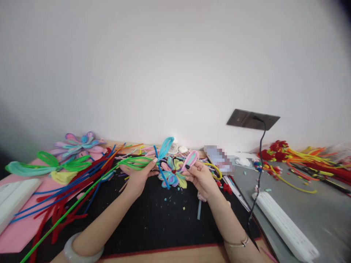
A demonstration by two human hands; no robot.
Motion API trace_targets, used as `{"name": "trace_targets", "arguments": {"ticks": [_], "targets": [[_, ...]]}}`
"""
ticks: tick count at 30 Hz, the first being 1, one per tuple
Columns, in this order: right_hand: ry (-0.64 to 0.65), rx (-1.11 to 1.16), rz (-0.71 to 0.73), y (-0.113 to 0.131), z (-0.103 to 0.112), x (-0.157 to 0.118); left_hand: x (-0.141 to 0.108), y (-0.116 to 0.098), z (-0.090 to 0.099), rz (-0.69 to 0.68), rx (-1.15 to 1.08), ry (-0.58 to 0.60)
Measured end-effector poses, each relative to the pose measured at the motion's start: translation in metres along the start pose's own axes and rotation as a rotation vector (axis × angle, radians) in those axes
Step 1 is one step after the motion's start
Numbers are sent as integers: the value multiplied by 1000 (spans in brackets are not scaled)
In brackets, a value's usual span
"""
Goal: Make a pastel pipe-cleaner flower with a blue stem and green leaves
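My left hand [138,179] pinches a blue pipe cleaner, part of a piece with a looped light-blue petal [166,147] standing up. Behind its fingers are green pipe-cleaner loops [135,163], close to a long green stem [74,205]. My right hand [201,177] is closed on a pink petal [190,159] with a pale blue middle. A small black thing shows at its fingertips, too small to name. Between both hands sits a multicoloured pipe-cleaner flower [173,173]; I cannot tell whether the pink petal joins it.
Red pipe cleaners [59,221] and a finished pastel flower [80,144] lie left. A phone-like device [219,160] is behind my right hand. On the right are a white power strip [283,226], a hanging black cable [260,171] and red flowers [278,150]. Scraps dot the black mat [153,226].
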State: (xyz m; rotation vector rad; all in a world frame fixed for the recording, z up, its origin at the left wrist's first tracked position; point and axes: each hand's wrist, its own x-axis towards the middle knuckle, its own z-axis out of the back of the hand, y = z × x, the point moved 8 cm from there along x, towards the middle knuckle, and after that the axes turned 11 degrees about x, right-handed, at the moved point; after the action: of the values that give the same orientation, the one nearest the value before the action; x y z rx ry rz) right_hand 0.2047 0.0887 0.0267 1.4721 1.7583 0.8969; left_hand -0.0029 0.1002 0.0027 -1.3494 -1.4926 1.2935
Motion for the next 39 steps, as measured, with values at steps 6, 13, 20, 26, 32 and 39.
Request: {"name": "trace_targets", "arguments": {"ticks": [6,13,20,26,32,39], "targets": [[-24,-106,92,1,5,-1,3,18,-10,-8,83,52],[-47,-208,104,-12,10,-1,-6,21,-10,3,94,74],[-10,-407,160,-14,1,-5,-7,20,-11,22,111,101],[46,-446,148,-21,-1,-4,-5,24,-10,30,100,91],[58,-424,138,-22,-1,-4,-6,24,-10,25,94,96],[83,-295,149,-19,-9,-8,-7,23,-11,28,114,109]]}}
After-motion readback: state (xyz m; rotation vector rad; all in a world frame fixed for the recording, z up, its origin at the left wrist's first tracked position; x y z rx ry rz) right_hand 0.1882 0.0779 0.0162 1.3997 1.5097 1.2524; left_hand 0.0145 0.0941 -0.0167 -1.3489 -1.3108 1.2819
